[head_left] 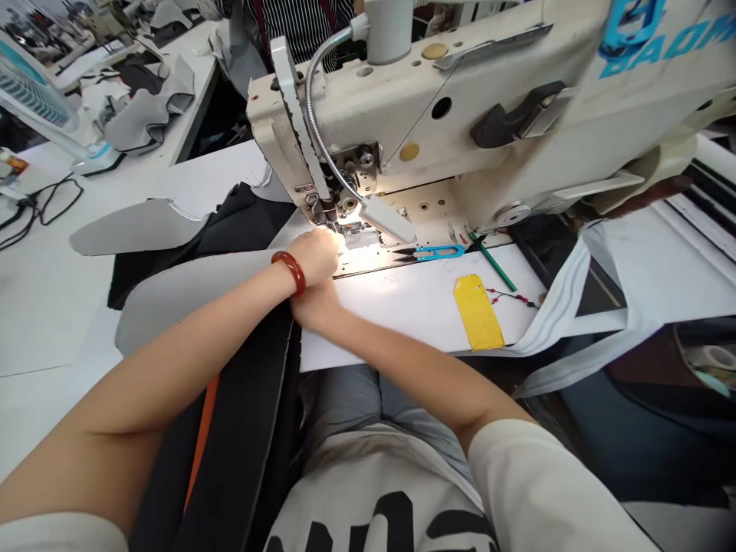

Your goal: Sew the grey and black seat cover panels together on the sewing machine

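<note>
My left hand (319, 257), with a reddish-brown bracelet on its wrist, is curled closed at the needle area of a sewing machine (425, 146). Grey fabric (184, 295) backed with black fabric (244, 406) runs from under my hands to the left and down toward my lap. Just below the left wrist, my right hand (313, 308) is closed at the edge of this fabric, its fingers partly hidden by the left hand. The stitching spot itself is covered by my hands and the presser foot. A lit lamp (386, 218) on a bendy neck shines there.
Blue thread snips (434, 253), a green pen (497, 268) and a yellow card (478, 313) lie right of my hands. White straps (566, 299) hang over the table's right side. A fan (43, 100) and cut fabric (149, 100) stand at left. Behind the machine is a person in stripes (299, 31).
</note>
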Motion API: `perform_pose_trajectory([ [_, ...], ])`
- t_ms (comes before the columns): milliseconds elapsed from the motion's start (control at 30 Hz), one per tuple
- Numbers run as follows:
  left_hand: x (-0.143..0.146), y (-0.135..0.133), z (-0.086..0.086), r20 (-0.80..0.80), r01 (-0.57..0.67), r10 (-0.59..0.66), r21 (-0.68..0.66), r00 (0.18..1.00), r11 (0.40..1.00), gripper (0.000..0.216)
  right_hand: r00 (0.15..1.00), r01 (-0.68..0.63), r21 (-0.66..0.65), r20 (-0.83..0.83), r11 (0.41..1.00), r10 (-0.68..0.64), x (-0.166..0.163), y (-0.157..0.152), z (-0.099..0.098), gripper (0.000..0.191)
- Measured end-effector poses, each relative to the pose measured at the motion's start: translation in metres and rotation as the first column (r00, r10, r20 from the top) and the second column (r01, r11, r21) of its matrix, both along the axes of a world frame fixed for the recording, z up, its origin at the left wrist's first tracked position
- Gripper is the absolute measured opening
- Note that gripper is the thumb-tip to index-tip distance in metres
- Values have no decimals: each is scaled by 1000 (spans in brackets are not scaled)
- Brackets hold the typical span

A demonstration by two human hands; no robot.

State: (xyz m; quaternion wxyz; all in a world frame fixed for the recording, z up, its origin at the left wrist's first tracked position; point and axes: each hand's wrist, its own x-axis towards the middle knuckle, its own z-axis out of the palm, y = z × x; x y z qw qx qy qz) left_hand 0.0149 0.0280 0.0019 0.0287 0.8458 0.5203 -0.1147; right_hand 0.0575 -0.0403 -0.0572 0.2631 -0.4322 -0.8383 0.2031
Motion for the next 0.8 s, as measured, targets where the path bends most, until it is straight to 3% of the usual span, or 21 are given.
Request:
perform_pose_trajectory([
  [67, -3, -5, -8, -46, 6, -10, -103, 999, 995, 28, 983, -178, 51, 47, 983, 175, -10, -41, -8, 26],
  [100, -8, -7, -12, -21, 7, -10, -119, 1000, 993, 31, 943, -326, 115, 104, 938, 315, -10, -63, -14, 32],
  [167, -21, -8, -20, 74, -19, 26, -98, 997, 995, 41, 794, -609, 247, 184, 754, 580, -5, -103, -26, 45],
  [233, -31, -6, -25, 183, -70, 78, -51, 980, 996, 51, 754, -652, 342, 190, 677, 629, -4, -127, -30, 50],
  [333, -34, 1, -25, 189, -77, 89, -70, 978, 995, 52, 796, -588, 359, 98, 724, 598, -17, -133, -10, 31],
  [467, -26, 0, -21, -16, 31, -31, -21, 999, 999, 36, 835, -503, 288, -79, 815, 544, -9, -141, 23, 23],
  [533, -19, -9, -22, -92, 91, -84, 71, 992, 993, 35, 777, -532, 317, -185, 785, 601, 25, -157, 17, 17],
  [667, -2, -28, -29, -91, 74, -61, 150, 994, 986, 37, 796, -392, 162, -433, 906, 422, 103, -188, -17, 19],
  [800, 8, -29, -34, -126, 66, -46, 161, 991, 985, 38, 754, -442, 179, -457, 879, 472, 131, -183, -18, 21],
])
